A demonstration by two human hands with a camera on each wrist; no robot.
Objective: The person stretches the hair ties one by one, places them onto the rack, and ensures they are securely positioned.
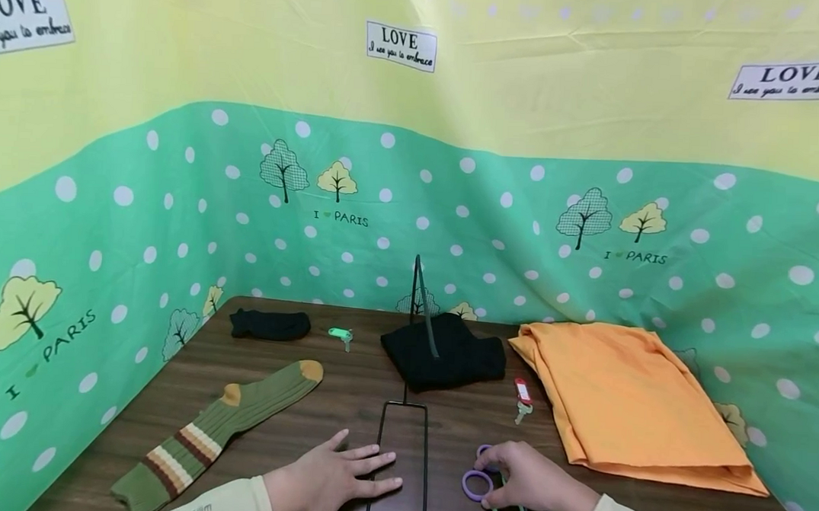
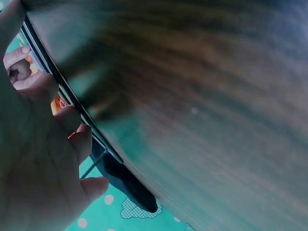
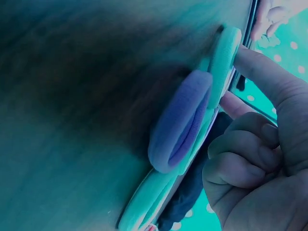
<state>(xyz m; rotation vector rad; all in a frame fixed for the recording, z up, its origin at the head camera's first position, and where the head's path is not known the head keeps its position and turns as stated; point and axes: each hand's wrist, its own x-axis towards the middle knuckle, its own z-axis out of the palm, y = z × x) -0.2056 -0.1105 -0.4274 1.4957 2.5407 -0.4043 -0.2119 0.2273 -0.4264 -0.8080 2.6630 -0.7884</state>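
My left hand (image 1: 331, 481) lies with spread fingers over one side of a black wire stand (image 1: 426, 454), whose upright loop rises at the back. In the left wrist view its fingertips are right at the dark wire (image 2: 79, 106). My right hand (image 1: 533, 482) pinches a hair tie (image 1: 477, 486) between thumb and index finger, among several purple and green ones. The right wrist view shows the thumb on a ring (image 3: 225, 67), the other fingers curled in. A loose purple hair tie (image 3: 180, 122) lies nearest that camera.
An olive striped sock (image 1: 202, 437) lies left, a small black sock (image 1: 271, 325) behind it. Keys with a green tag (image 1: 340, 334) and a red tag (image 1: 522, 390) flank a folded black cloth (image 1: 460, 357). Folded orange fabric (image 1: 636, 403) covers the right. A printed curtain (image 1: 440, 188) surrounds the table.
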